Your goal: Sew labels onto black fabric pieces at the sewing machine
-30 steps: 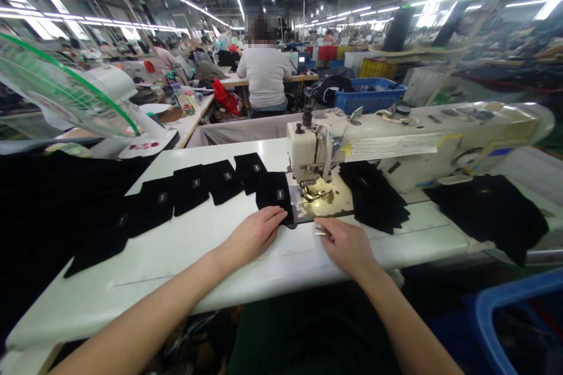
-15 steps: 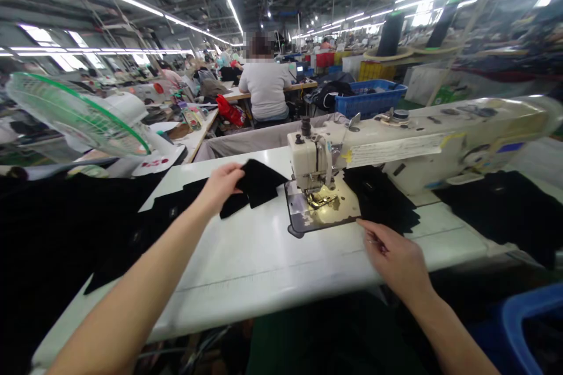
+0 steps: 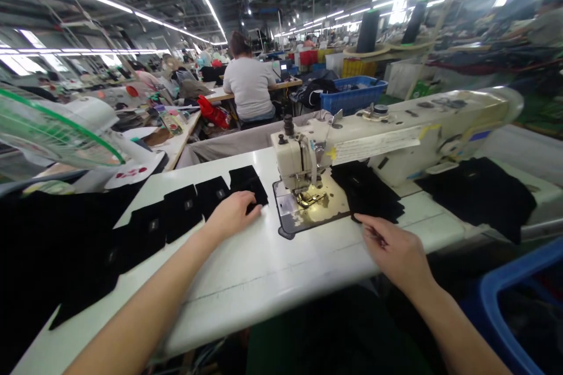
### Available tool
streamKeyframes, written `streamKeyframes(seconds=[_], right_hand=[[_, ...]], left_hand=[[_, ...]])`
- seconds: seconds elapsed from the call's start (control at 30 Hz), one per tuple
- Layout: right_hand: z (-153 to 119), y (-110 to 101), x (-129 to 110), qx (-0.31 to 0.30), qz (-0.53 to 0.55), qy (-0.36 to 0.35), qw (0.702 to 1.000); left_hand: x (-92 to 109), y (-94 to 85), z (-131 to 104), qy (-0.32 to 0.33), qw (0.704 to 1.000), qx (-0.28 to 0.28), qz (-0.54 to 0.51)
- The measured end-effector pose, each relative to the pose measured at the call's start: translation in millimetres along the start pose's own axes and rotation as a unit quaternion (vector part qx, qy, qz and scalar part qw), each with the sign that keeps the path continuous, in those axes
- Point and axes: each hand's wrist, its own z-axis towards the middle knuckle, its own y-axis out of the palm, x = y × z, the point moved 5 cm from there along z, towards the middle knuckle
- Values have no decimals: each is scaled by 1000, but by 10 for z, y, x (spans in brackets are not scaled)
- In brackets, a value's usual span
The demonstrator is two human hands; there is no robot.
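My left hand rests on the nearest of a row of black fabric pieces, left of the sewing machine. Its fingers are bent together at the edge of that piece; small pale labels show on several others. My right hand is closed at the front right corner of the metal needle plate, thumb and index finger together; whatever it may hold is too small to name. Behind it, a stack of black pieces lies beside the needle area.
A second black pile lies at the right end of the white table. A blue basket stands at the lower right, a green-rimmed fan at the left. Ahead, a person in a grey shirt sits near a blue crate.
My left hand has lowered the black piece it was lifting onto the table, at the row's right end. The view has turned slightly right. My right hand stays by the plate corner.
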Motion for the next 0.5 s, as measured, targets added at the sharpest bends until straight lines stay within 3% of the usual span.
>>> streamKeyframes(seconds=[0.07, 0.27, 0.37, 0.5], right_hand=[[18, -44, 16, 6, -2, 8, 1000], [114, -85, -41, 17, 7, 21, 1000], [134, -85, -34, 10, 13, 29, 999], [164, -162, 161, 42, -39, 96, 994]], left_hand=[[24, 130, -17, 1, 1000, 8, -3], [-130, 118, 349, -35, 997, 54, 51], [-199, 257, 511, -52, 997, 31, 51], [-310, 510, 487, -87, 995, -4, 51]])
